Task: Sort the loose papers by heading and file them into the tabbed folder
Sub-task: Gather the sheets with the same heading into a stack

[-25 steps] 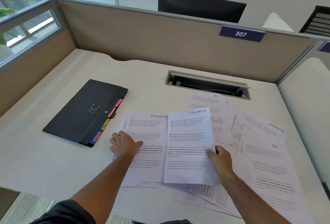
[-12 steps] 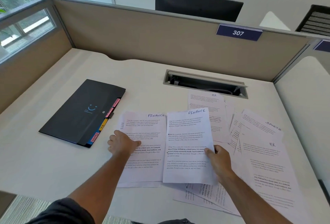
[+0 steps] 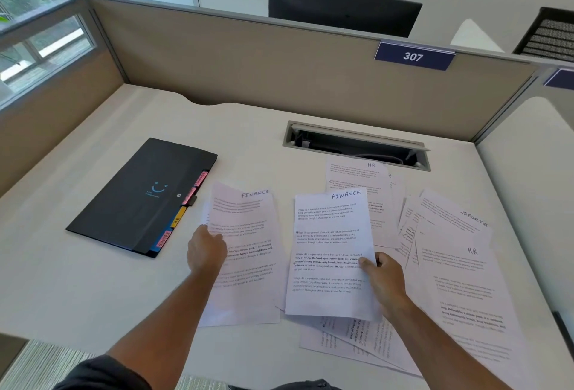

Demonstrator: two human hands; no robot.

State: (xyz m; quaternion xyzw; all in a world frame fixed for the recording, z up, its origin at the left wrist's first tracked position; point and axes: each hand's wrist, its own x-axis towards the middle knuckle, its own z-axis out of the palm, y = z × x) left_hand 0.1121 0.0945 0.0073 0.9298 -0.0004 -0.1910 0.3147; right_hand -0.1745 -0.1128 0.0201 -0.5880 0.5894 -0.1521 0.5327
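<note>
While the black tabbed folder [image 3: 141, 195] lies shut at centre left of the frame, the unsorted spread of papers [image 3: 459, 265] fans out at lower right. Both FINANCE sheets sit mid-frame — the left hand [image 3: 205, 253] curls over one [image 3: 245, 253] (grip unclear), the right hand [image 3: 383, 279] pinches the other [image 3: 329, 253]. Square their edges before stacking.

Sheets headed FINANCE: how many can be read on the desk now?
2. One lies under the left hand; the other is held by the right hand. Covered sheets may hide further FINANCE headings.
</note>
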